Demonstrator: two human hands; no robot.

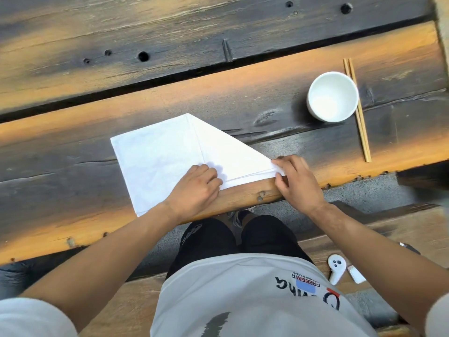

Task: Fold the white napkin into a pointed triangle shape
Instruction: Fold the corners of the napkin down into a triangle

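Note:
The white napkin (160, 156) lies flat on the wooden table (243, 100) near its front edge. Its right part is folded over into a slanted flap that narrows to a point at the right. My left hand (196, 188) rests knuckles-up on the napkin's lower middle, fingers curled and pressing the cloth down. My right hand (295, 181) pinches the pointed right tip of the napkin at the table's edge.
A white bowl (332, 97) stands at the right of the table, with a pair of wooden chopsticks (357, 110) lying beside it. On the bench at lower right lie a white controller (336, 268) and a small white item (356, 274).

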